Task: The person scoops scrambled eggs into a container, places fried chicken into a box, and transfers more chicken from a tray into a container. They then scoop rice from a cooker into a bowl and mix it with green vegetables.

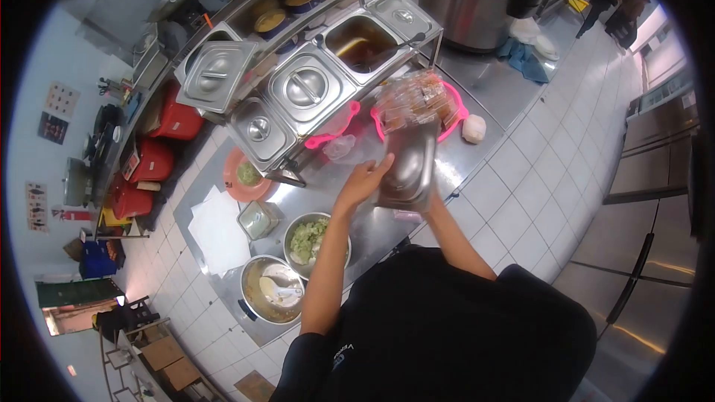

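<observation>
A rectangular stainless steel food pan [411, 160] is held tilted above the steel table, with nothing visible in it. My left hand [363, 184] grips its left side, thumb along the rim. At the lower right edge of the pan my right hand [435, 204] supports it, its fingers mostly hidden behind the metal. Just beyond the pan, a pink basket [463, 113] holds clear plastic packets [417, 98] with orange-brown contents. Nearer my left forearm are a steel bowl of chopped green vegetables [309, 243] and a steel pot [246, 294] with a white-handled utensil [281, 292].
Lidded steel pans [307, 89] sit in a raised rack, beside an open pan of brown liquid [361, 45]. A large cooker [469, 4] stands beyond. An orange plate [237, 186], white paper [216, 232] and a clear container [257, 219] lie left. A steel refrigerator [633, 231] is right.
</observation>
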Demonstrator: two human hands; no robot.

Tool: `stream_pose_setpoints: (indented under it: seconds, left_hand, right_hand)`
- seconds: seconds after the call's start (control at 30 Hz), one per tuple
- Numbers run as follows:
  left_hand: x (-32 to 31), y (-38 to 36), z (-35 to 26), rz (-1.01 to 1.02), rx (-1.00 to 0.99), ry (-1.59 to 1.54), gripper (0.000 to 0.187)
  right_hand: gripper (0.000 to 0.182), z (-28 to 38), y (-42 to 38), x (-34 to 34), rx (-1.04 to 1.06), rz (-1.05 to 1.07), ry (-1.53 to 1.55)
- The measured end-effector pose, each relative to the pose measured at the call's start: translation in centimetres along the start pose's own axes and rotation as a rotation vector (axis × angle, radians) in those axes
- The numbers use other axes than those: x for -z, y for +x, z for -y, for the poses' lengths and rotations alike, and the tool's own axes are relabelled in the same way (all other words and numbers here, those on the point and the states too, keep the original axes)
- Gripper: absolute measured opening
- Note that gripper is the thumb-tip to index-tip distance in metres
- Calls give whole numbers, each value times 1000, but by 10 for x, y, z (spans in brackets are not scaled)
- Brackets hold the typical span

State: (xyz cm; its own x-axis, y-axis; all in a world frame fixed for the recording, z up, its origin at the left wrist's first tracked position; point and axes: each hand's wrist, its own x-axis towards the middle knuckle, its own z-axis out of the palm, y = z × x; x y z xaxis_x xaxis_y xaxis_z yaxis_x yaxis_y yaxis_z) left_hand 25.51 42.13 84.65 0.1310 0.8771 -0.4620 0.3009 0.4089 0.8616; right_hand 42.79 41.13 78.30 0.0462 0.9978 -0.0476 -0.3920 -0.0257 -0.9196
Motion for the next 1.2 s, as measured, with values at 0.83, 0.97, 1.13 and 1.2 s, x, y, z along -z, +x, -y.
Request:
stream_pose_setpoints:
  seconds: [0.83,0.97,1.13,1.2]
  left_hand:
    - [-44,-126,42,-483,-112,-233,39]
    - [-46,-125,41,-433,-158,-256,38]
    - [-62,-107,45,-359,-125,-293,40]
    - [-65,-82,44,-334,-94,-362,47]
  right_hand:
    - [32,90,273,-126,631,192,-1470]
    - [28,91,264,-111,782,154,-1338]
    - [27,162,173,-50,367,-158,-1078]
    - [27,146,182,17,216,-271,-1228]
